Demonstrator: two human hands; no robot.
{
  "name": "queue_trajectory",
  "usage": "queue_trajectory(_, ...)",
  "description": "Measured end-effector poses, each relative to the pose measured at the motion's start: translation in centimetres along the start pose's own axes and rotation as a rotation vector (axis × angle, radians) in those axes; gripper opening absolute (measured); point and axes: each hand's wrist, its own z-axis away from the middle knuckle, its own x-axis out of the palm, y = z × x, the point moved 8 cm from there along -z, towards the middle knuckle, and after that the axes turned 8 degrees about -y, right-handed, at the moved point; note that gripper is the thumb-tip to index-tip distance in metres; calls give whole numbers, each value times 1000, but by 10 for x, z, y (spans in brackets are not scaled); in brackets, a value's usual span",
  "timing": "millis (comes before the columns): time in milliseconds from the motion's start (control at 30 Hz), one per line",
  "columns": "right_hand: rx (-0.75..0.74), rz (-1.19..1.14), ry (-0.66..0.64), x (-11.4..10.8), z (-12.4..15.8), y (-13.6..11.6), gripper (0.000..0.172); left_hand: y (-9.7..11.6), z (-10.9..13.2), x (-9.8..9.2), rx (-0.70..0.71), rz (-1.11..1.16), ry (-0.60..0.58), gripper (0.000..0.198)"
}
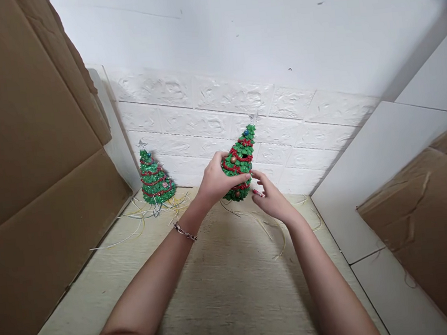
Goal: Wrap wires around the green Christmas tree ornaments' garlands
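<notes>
My left hand (216, 177) is wrapped round the side of a small green Christmas tree (240, 158), thumb across its front. Red garlands, gold and blue balls and a clear star on top decorate this tree, which leans to the right. Beside its lower right edge, my right hand (269, 197) pinches a small red-and-white piece (256, 192), too small to name exactly. A second Christmas tree (154, 179), glittery green with red garlands and a silver star, stands upright at the left near the wall.
Thin white and yellow strands (172, 206) lie around the second tree's base, and more loose strands (279, 236) lie right of centre on the pale wooden surface (212, 295). Cardboard (26, 128) walls the left side. White panels and more cardboard (438, 220) flank the right. A white brick-patterned wall (187, 121) closes the back.
</notes>
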Motion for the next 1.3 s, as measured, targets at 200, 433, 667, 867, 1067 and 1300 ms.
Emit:
queue_trajectory(200, -82, -56, -100, 9, 1, -9, 72, -3, -3, 9, -11, 268, -108, 66)
queue_trajectory(433, -31, -355, -290, 6, 9, -24, 71, -10, -2, 16, -86, 663, -250, 66)
queue_trajectory(667, 102, -326, -236, 4, 9, -21, 73, -11, -5, 4, -57, 477, -252, 42)
queue_trajectory(867, 113, -188, -217, 4, 9, -22, 70, -16, -5, 6, -114, 360, -344, 41)
queue_trajectory(1067, 34, 51, -59, -5, 9, -31, 58, -23, -3, 15, -221, 535, -230, 47)
queue_trajectory(1300, -34, 67, 122, -3, 6, -40, 51, -29, -6, 10, -228, 713, -135, 35)
